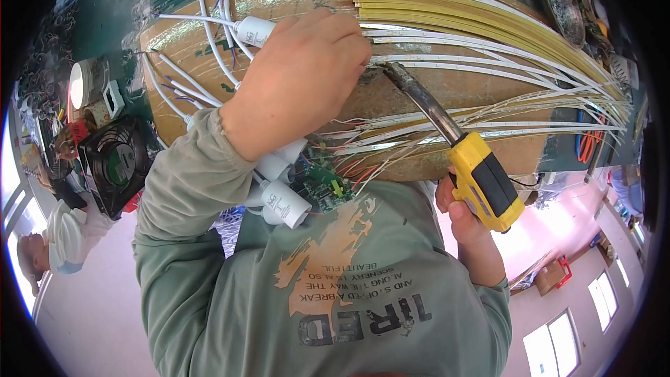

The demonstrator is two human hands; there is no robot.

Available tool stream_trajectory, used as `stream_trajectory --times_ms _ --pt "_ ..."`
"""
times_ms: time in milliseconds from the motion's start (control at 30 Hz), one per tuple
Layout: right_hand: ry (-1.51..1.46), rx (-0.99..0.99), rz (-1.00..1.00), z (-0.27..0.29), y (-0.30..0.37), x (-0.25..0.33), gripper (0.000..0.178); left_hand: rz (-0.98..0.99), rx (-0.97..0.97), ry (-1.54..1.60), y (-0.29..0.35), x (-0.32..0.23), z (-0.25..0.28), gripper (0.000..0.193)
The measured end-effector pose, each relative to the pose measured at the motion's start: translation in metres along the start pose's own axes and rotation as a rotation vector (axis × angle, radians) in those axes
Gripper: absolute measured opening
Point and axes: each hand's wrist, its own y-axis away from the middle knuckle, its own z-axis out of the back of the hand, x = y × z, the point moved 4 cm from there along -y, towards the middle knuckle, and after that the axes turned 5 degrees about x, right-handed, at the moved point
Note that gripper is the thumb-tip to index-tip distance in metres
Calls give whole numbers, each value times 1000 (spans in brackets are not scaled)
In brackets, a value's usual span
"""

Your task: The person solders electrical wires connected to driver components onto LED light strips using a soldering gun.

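My left hand (303, 73) is closed over the brown board, back of the hand up. Its curled fingertips hide whatever they pinch; ends of white LED strips (447, 61) lie right beside them. In my right hand (464, 216) is a yellow and black soldering gun (488, 178), its dark tip close to those strip ends and to the left fingers. White cylindrical lamp caps (285, 204) with cables sit under my left wrist and against my front. Beside them is a small green circuit board (328, 188) with red and white wires.
A bundle of yellow-backed strips (433, 10) runs across the board (412, 91) to the right. More cabled lamp caps (255, 30) lie at the far left. A black fan (115, 164) stands left of the board. Another person (66, 237) is at the left.
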Motion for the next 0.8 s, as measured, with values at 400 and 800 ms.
stream_trajectory --times_ms 400,800 --pt "180 -49 100 -2 0 5 18 11 11 -10 0 0 0 13" --pt "101 -23 73 -2 -1 1 24 6 16 -26 0 0 0 12"
